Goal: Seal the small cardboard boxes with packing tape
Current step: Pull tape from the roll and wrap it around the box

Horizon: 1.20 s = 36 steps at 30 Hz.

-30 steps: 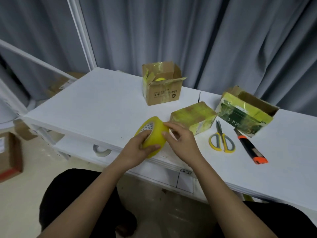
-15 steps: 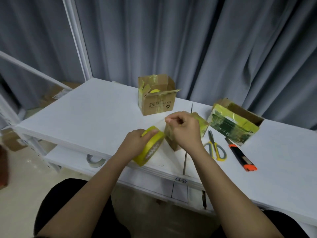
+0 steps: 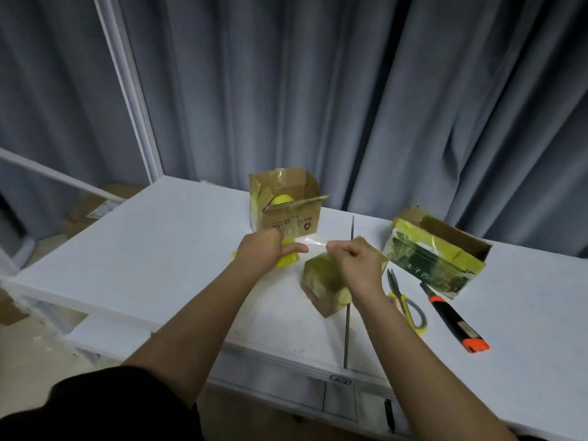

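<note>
My left hand (image 3: pixel 265 251) grips a yellow roll of packing tape (image 3: pixel 288 260), mostly hidden under the fingers. My right hand (image 3: pixel 356 265) pinches the free end of a clear tape strip (image 3: pixel 313 242) stretched between the two hands. Below my right hand sits a small closed cardboard box (image 3: pixel 324 283) wrapped in yellowish tape, tilted on the white table (image 3: pixel 165 249). An open brown box (image 3: pixel 286 206) stands behind my left hand. Another open box (image 3: pixel 436 253) with a green printed side lies to the right.
Yellow-handled scissors (image 3: pixel 405 302) and an orange-and-black utility knife (image 3: pixel 453 319) lie right of the small box. A seam (image 3: pixel 349 291) splits the tabletop. Grey curtains hang behind. Flat cardboard lies on the floor at the left.
My hands rose and moved away from me, over the small box. My left hand carried the roll leftward while my right pulled the tape end right, drawing out a strip.
</note>
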Motion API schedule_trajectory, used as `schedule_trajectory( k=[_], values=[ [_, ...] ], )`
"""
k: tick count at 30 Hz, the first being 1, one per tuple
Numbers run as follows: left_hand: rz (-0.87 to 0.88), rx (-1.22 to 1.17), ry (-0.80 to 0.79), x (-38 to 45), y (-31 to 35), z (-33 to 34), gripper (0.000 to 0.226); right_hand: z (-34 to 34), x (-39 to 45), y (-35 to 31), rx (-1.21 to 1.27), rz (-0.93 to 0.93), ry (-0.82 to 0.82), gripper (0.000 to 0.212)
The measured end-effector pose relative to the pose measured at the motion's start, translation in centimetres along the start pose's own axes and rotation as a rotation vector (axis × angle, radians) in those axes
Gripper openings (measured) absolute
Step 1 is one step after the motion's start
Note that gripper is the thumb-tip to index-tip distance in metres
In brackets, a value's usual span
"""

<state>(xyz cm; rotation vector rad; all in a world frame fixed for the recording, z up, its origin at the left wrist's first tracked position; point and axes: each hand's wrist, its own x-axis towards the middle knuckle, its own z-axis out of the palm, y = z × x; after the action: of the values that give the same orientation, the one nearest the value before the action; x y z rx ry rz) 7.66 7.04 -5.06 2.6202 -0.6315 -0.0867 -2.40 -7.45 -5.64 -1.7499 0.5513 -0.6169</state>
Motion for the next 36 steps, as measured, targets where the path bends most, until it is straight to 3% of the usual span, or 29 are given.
schedule_trajectory(
  k=[3, 5, 8, 12, 15, 20, 23, 28, 33, 36],
  values=[
    [0.199, 0.162, -0.032, 2.6, 2.1, 0.5, 0.065, 0.0, -0.6, 2.7, 0.202, 0.128, 0.184, 0.020],
    [0.284, 0.163, -0.156, 4.2, 3.0, 0.8, 0.068, 0.4, -0.7, 3.9, 0.245, 0.157, 0.264, 0.020],
    [0.313, 0.170, -0.370, 6.5, 3.4, 0.7, 0.065, 1.0, -0.5, 4.9, 0.274, 0.154, 0.338, 0.015],
    [0.376, 0.233, -0.537, 8.8, 4.7, 1.0, 0.062, 1.4, 0.9, 6.2, 0.282, 0.139, 0.434, 0.015],
    [0.335, 0.308, -0.660, 10.2, 6.0, 1.2, 0.062, 0.7, 2.5, 6.9, 0.245, 0.104, 0.412, 0.018],
    [0.209, 0.444, -0.796, 10.6, 7.0, 1.1, 0.072, -1.8, 5.6, 7.3, 0.231, 0.214, 0.140, 0.020],
    [0.163, 0.355, -0.774, 10.0, 6.3, 1.6, 0.078, -2.3, 6.4, 7.5, 0.195, 0.243, 0.061, 0.017],
    [0.058, 0.130, -0.597, 7.7, 3.8, 1.0, 0.089, -2.0, 6.4, 7.3, 0.168, 0.176, 0.009, 0.016],
    [-0.014, -0.351, -0.671, 4.6, 0.4, -0.2, 0.051, -2.1, 6.5, 6.0, 0.098, 0.149, -0.099, 0.016],
    [-0.112, -0.626, -0.641, 2.0, -0.8, 0.1, 0.052, -2.3, 6.6, 4.7, 0.015, 0.095, -0.092, 0.013]
  ],
)
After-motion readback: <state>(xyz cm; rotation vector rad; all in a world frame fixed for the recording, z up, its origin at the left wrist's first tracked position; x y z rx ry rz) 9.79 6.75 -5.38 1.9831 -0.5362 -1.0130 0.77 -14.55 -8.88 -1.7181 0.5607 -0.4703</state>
